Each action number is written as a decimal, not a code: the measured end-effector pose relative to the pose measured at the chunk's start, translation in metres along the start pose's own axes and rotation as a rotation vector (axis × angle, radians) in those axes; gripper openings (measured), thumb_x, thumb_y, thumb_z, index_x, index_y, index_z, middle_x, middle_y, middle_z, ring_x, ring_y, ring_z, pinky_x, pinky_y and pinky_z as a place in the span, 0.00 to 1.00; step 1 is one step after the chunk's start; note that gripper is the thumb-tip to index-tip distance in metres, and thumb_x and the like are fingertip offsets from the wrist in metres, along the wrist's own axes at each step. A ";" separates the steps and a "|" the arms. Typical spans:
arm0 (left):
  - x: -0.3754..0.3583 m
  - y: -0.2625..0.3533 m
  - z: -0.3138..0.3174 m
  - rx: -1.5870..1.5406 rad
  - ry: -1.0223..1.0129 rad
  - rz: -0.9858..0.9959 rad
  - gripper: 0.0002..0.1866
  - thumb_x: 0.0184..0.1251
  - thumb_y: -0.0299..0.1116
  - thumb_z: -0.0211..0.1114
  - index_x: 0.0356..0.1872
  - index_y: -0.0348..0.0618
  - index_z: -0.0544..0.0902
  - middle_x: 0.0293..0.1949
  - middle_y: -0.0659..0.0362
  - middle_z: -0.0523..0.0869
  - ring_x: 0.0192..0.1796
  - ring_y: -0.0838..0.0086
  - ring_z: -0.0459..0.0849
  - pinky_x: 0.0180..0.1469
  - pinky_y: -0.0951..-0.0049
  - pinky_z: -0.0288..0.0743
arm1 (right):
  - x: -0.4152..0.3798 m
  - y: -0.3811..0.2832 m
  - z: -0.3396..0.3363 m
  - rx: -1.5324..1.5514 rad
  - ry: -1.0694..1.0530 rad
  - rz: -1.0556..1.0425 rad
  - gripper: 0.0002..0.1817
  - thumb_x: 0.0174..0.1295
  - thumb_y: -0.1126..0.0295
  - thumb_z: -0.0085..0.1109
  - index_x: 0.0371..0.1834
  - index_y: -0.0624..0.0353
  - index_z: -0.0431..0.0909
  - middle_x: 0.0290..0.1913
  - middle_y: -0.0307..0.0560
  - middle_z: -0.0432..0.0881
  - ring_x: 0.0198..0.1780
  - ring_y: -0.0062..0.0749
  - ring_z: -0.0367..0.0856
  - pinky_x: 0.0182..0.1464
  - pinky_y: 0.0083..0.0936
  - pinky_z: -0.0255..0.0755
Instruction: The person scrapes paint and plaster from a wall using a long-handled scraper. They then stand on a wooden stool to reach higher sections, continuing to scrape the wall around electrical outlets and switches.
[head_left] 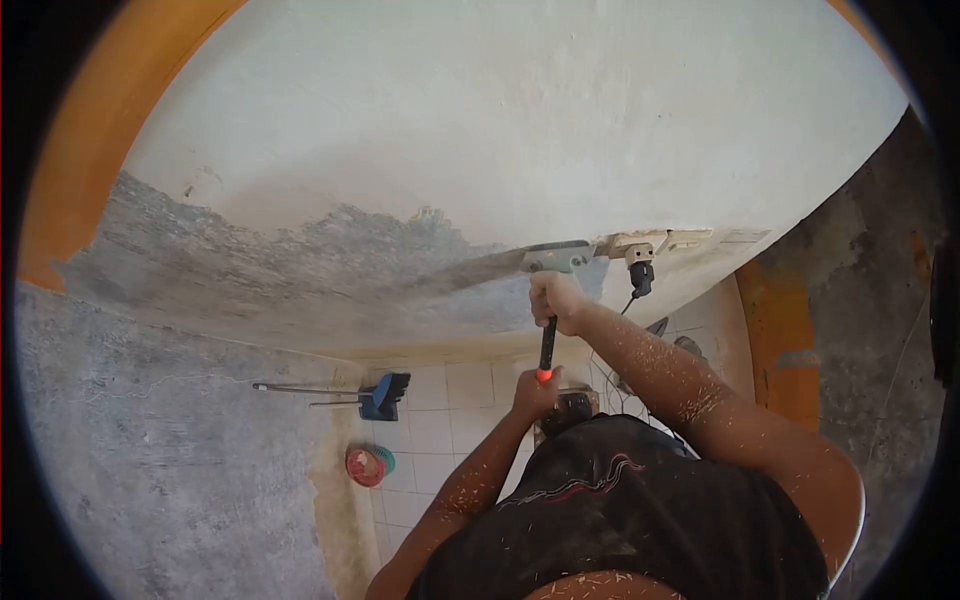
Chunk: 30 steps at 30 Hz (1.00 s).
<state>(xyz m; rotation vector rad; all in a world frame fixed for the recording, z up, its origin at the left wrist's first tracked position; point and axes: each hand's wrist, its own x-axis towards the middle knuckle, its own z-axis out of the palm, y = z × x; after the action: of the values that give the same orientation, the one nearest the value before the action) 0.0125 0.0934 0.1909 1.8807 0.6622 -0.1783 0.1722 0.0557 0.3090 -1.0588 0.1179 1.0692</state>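
A long-handled scraper with a wide, pale green head is held in both hands. My right hand is wrapped round the handle just below the head. Lower down, my left hand grips the handle near its orange-red end. The scraper's blade rests at the wall, by the border between white paint and a grey, bare patch. Just right of the head, a white socket holds a black plug with a cable. Pale flakes cover both forearms.
A broom and blue dustpan lean at the lower left. Beside them stand a red basket and a green one. White floor tiles lie below. Cables and dark objects are near my body. Orange paint borders the wall.
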 end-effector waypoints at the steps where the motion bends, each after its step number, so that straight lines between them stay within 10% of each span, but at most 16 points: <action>1: -0.007 -0.005 0.004 0.009 0.018 0.019 0.21 0.59 0.44 0.59 0.20 0.31 0.78 0.15 0.42 0.76 0.23 0.50 0.79 0.23 0.59 0.66 | 0.001 0.007 -0.003 -0.032 0.062 0.033 0.11 0.42 0.72 0.51 0.10 0.51 0.59 0.09 0.37 0.56 0.09 0.25 0.55 0.14 0.26 0.54; 4: -0.018 -0.053 0.042 0.017 0.054 0.235 0.22 0.59 0.45 0.59 0.16 0.35 0.76 0.13 0.54 0.76 0.18 0.72 0.75 0.23 0.65 0.66 | 0.000 0.032 -0.013 -0.069 0.111 0.069 0.10 0.42 0.73 0.50 0.10 0.52 0.60 0.08 0.37 0.57 0.08 0.26 0.55 0.13 0.27 0.55; 8: -0.005 0.003 -0.001 0.015 0.058 -0.010 0.21 0.59 0.44 0.59 0.18 0.33 0.77 0.15 0.43 0.76 0.24 0.50 0.80 0.25 0.58 0.67 | 0.016 0.018 0.000 -0.158 0.086 0.008 0.08 0.43 0.71 0.50 0.12 0.55 0.63 0.08 0.39 0.58 0.07 0.28 0.56 0.12 0.27 0.55; 16: -0.007 -0.069 0.034 -0.029 0.011 0.084 0.23 0.59 0.46 0.59 0.18 0.32 0.77 0.16 0.41 0.76 0.27 0.47 0.80 0.27 0.56 0.67 | 0.012 0.039 -0.003 -0.111 0.162 0.073 0.10 0.42 0.72 0.50 0.11 0.53 0.61 0.08 0.40 0.58 0.08 0.27 0.55 0.14 0.28 0.55; 23: 0.019 0.022 -0.051 0.005 0.115 0.125 0.22 0.59 0.44 0.60 0.17 0.33 0.76 0.11 0.52 0.74 0.15 0.68 0.71 0.22 0.63 0.65 | 0.008 -0.012 0.044 -0.050 -0.039 -0.221 0.08 0.44 0.73 0.51 0.12 0.56 0.64 0.09 0.39 0.61 0.08 0.26 0.57 0.11 0.26 0.53; 30: 0.007 -0.077 0.019 0.112 0.117 0.268 0.22 0.61 0.44 0.60 0.12 0.41 0.72 0.08 0.61 0.69 0.11 0.75 0.69 0.15 0.69 0.63 | 0.009 0.027 0.019 -0.131 0.151 0.037 0.07 0.44 0.73 0.51 0.13 0.56 0.64 0.08 0.42 0.61 0.07 0.29 0.59 0.12 0.27 0.55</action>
<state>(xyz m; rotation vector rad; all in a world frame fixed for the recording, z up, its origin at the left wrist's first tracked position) -0.0179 0.0989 0.1176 2.0790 0.4797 0.0689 0.1490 0.0775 0.2963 -1.2595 0.1910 1.0402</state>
